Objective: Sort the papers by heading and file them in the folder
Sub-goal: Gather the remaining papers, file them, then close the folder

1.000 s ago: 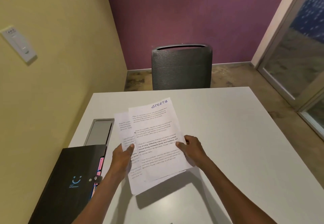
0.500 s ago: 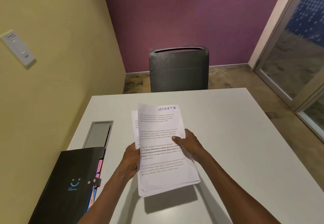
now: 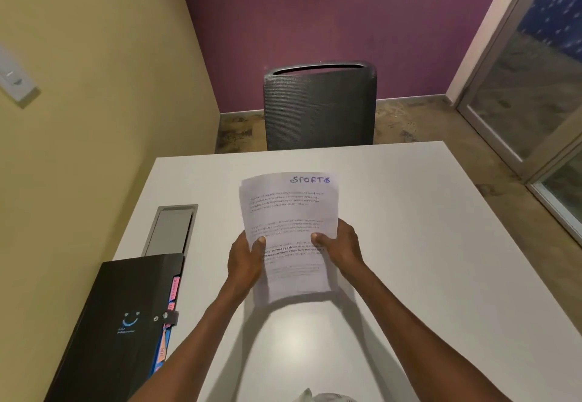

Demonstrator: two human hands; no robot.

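Here, two hands hold a squared-up stack of papers [image 3: 289,234] above a white table [image 3: 409,244].

Top sheet reads "SPORTS" in blue ink, printed text below. Left hand [image 3: 245,260] & right hand [image 3: 341,245] each grip a side edge of the stack, thumbs on front, fingers behind; stack sits between them, tilted up. Black folder [image 3: 116,323] lies closed at table's left edge, w/ coloured tabs [image 3: 171,294] poking from its side. Grey chair [image 3: 319,108] opposite.
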